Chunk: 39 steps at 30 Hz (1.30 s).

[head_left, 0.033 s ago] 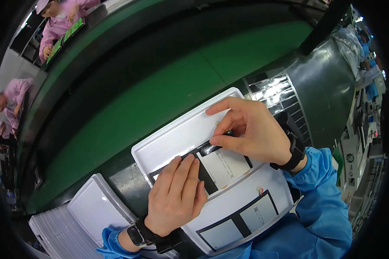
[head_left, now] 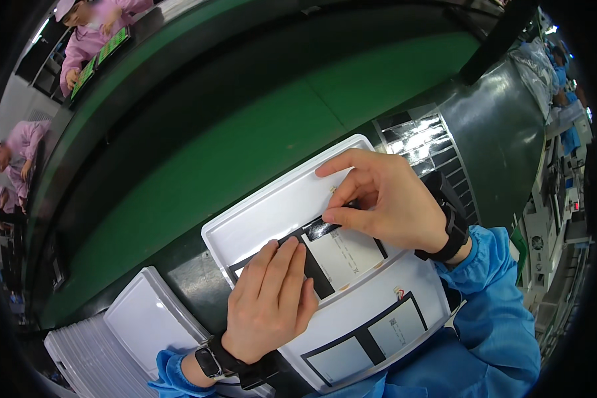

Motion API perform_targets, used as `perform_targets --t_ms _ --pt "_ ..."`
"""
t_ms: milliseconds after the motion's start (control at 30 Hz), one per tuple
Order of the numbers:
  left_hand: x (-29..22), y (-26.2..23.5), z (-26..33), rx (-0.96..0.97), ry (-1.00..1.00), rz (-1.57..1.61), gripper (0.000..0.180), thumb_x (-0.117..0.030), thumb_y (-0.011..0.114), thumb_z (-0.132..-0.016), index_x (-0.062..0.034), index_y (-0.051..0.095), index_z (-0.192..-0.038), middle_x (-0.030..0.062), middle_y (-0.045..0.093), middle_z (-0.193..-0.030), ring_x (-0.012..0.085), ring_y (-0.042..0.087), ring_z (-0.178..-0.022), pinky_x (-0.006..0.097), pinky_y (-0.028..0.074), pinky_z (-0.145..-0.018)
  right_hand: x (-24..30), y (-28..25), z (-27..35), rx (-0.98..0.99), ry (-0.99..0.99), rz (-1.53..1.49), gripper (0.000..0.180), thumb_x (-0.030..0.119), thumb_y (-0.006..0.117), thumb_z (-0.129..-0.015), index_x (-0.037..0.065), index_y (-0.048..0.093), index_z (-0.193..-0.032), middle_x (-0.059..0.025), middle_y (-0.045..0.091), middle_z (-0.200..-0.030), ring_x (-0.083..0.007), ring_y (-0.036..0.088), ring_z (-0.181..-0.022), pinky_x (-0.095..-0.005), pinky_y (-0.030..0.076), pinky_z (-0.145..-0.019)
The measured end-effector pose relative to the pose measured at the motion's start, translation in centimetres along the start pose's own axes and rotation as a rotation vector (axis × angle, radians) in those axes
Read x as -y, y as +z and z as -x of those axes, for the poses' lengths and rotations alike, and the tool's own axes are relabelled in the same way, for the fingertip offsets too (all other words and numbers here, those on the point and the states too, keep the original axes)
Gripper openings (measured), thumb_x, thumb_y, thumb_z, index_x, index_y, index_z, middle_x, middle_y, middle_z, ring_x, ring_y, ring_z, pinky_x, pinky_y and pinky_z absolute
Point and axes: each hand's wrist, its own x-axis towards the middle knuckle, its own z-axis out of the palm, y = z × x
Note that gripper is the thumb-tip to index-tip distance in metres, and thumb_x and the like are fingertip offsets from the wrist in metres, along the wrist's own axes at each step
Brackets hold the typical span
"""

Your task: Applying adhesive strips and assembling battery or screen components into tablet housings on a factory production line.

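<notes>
A flat battery pack (head_left: 341, 259) with white printed panels and black borders lies in a white tray (head_left: 262, 229). My left hand (head_left: 265, 305) rests flat on the left part of that pack, fingers stretched out, covering much of it. Thumb and fingers of my right hand (head_left: 398, 209) pinch a glossy black strip of tape (head_left: 321, 229) at the pack's far edge; its right end is hidden under the fingers. Closer to me, a second battery pack (head_left: 393, 333) of the same look lies in a white tray, with a small wired connector at its far edge.
Stacked white trays (head_left: 89, 358) stand at the lower left. Beyond my right hand, a sheet of black strips (head_left: 426, 142) lies on the dark green table (head_left: 497, 119). A green surface (head_left: 278, 126) stretches across the far side. People in pink (head_left: 89, 40) work at the upper left.
</notes>
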Motion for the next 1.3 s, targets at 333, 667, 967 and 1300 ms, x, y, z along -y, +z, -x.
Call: perform_targets --t_ms 333,667,967,1300 --pt "0.0 -0.1 -0.1 0.010 0.002 0.006 0.042 -0.014 0.071 -0.081 0.0093 0.069 -0.117 0.0200 0.067 -0.120 0.0349 0.065 -0.108 0.039 0.056 -0.089 0.2 -0.1 0.0 0.042 0.022 0.067 0.046 -0.002 0.079 -0.084 0.001 0.061 -0.126 -0.0083 0.077 -0.085 -0.0125 0.074 -0.081 -0.0239 0.059 -0.073" --pt "-0.3 -0.1 -0.4 0.102 -0.068 0.067 0.057 -0.016 0.072 -0.080 0.0014 0.063 -0.133 0.0217 0.056 -0.133 0.0385 0.055 -0.112 0.044 0.051 -0.094 0.2 0.2 0.2 -0.021 -0.031 0.066 0.040 0.003 0.081 -0.081 -0.002 0.066 -0.117 -0.0116 0.077 -0.082 -0.0211 0.076 -0.074 -0.0289 0.060 -0.072" --pt "-0.2 -0.1 -0.4 0.177 -0.092 0.052 0.062 -0.019 0.070 -0.081 -0.0001 0.059 -0.139 0.0240 0.051 -0.139 0.0397 0.052 -0.114 0.046 0.048 -0.096 0.6 0.5 1.9 -0.109 -0.195 0.212 0.054 0.008 0.079 -0.085 0.000 0.055 -0.133 -0.0126 0.076 -0.085 -0.0230 0.075 -0.071 -0.0309 0.059 -0.066" --pt "0.0 -0.3 -0.5 0.199 -0.076 -0.020 0.061 -0.027 0.068 -0.083 -0.0030 0.062 -0.138 0.0226 0.054 -0.138 0.0350 0.056 -0.112 0.041 0.051 -0.091 -0.1 -0.7 1.3 -0.134 -0.159 0.313 0.059 0.015 0.084 -0.084 0.000 0.052 -0.131 -0.0090 0.067 -0.082 -0.0164 0.065 -0.060 -0.0266 0.055 -0.059"
